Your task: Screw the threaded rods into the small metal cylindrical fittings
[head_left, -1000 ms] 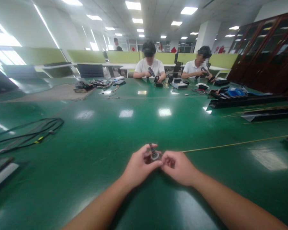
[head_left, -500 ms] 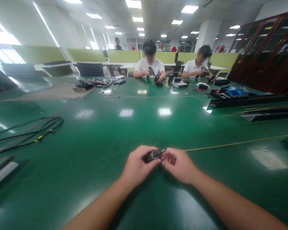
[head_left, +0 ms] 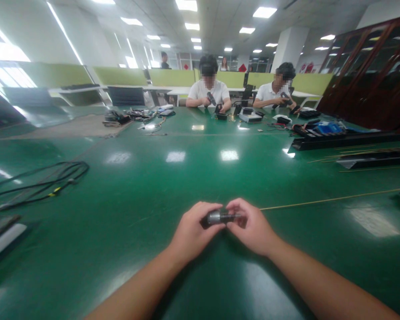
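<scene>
A small dark cylindrical part with a silver collar and a thin ribbed shaft point(head_left: 216, 217) lies roughly level between my hands, just above the green table point(head_left: 136, 178). My left hand point(head_left: 195, 226) is wrapped round its thicker dark end, with thumb and forefinger on either side of the collar. Curled about the thin end on the right is my right hand point(head_left: 251, 226), its thumb below and forefinger above. The tip of the shaft disappears among those fingers, and their exact contact is partly hidden.
A thin yellowish rod point(head_left: 320, 202) lies right of my hands. Looped black cables point(head_left: 50, 182) are at left. Black channel pieces point(head_left: 340, 141) and a blue bundle point(head_left: 330, 128) lie at far right. Two people point(head_left: 208, 93) hold dark tools across the table.
The part has swung from tilted up to nearly level, pointing right. My right hand has opened slightly and now surrounds the shaft end. My left hand keeps its hold.
</scene>
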### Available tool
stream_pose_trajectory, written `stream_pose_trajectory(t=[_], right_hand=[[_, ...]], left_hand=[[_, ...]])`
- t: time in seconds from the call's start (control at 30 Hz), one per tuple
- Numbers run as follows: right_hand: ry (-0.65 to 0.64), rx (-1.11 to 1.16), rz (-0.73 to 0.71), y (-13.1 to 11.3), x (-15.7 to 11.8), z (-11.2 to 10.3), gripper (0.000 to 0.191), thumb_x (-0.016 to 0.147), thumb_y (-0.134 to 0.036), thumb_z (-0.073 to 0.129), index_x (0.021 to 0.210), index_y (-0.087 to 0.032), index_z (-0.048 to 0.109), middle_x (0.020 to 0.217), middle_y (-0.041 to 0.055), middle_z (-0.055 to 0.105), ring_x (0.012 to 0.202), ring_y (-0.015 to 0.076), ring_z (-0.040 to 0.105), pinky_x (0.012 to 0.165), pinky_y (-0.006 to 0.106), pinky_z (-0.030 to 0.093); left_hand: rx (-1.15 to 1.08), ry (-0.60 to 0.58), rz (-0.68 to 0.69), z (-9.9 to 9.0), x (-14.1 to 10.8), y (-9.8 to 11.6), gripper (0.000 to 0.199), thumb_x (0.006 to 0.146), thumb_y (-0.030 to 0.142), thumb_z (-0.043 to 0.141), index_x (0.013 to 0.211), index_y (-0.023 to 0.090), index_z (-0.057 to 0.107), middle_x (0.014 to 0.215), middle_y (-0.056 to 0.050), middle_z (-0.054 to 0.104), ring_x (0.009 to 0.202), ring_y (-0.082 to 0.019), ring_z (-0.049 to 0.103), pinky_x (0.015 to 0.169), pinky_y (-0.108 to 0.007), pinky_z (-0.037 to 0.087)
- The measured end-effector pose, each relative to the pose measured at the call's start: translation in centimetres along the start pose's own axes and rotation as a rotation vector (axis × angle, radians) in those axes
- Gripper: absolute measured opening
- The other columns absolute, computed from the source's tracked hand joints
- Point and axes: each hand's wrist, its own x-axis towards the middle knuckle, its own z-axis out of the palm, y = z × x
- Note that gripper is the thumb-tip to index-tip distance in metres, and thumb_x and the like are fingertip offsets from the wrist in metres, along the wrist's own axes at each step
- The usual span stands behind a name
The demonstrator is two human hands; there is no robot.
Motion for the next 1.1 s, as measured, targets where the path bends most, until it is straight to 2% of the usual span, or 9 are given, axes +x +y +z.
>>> stream_pose_trajectory(t=[0.2,0.5,0.7,0.9,1.1], right_hand=[[-0.019,0.002,-0.025,-0.05,-0.14,-0.06,0.025,0.074,-0.012,0.064,0.098,-0.019,0.061,0.087,0.0014,0.066,0.067,0.0134,0.059,0.060,0.024,0.046],[-0.012,-0.087,-0.067,-0.18,0.02,-0.14,0.017,0.075,-0.015,0.068,0.091,-0.019,0.069,0.089,0.0042,0.072,0.079,0.0188,0.065,0.070,0.027,0.051],[-0.030,-0.169,-0.107,-0.44,-0.08,-0.34,0.011,0.075,-0.017,0.071,0.086,-0.018,0.071,0.083,0.0037,0.072,0.077,0.0190,0.065,0.069,0.027,0.049],[-0.017,-0.145,-0.139,-0.64,-0.16,-0.44,0.007,0.077,-0.019,0.071,0.083,-0.018,0.071,0.081,0.0031,0.071,0.076,0.0185,0.065,0.070,0.027,0.048],[-0.010,-0.145,-0.155,-0.78,-0.14,-0.66,0.005,0.080,-0.022,0.071,0.081,-0.018,0.072,0.079,0.0029,0.072,0.075,0.0181,0.066,0.070,0.027,0.048]], left_hand=[[0.013,0.042,0.008,-0.05,0.11,0.05,0.025,0.080,0.022,0.075,0.105,0.024,0.069,0.098,-0.003,0.071,0.091,-0.019,0.065,0.081,-0.030,0.050],[-0.032,0.013,0.094,-0.21,0.14,0.55,0.019,0.081,0.018,0.073,0.099,0.023,0.070,0.096,-0.002,0.072,0.090,-0.017,0.065,0.083,-0.028,0.050],[-0.036,0.002,0.125,-0.18,0.20,0.78,0.020,0.081,0.014,0.071,0.100,0.021,0.069,0.096,-0.004,0.071,0.090,-0.017,0.065,0.083,-0.029,0.050],[-0.033,0.020,0.140,-0.10,0.14,0.89,0.023,0.079,0.010,0.071,0.099,0.021,0.070,0.094,-0.002,0.072,0.088,-0.016,0.066,0.081,-0.027,0.050],[-0.016,0.009,0.158,-0.28,0.13,0.91,0.024,0.079,0.013,0.073,0.101,0.021,0.071,0.096,-0.002,0.074,0.089,-0.016,0.067,0.081,-0.027,0.051]])
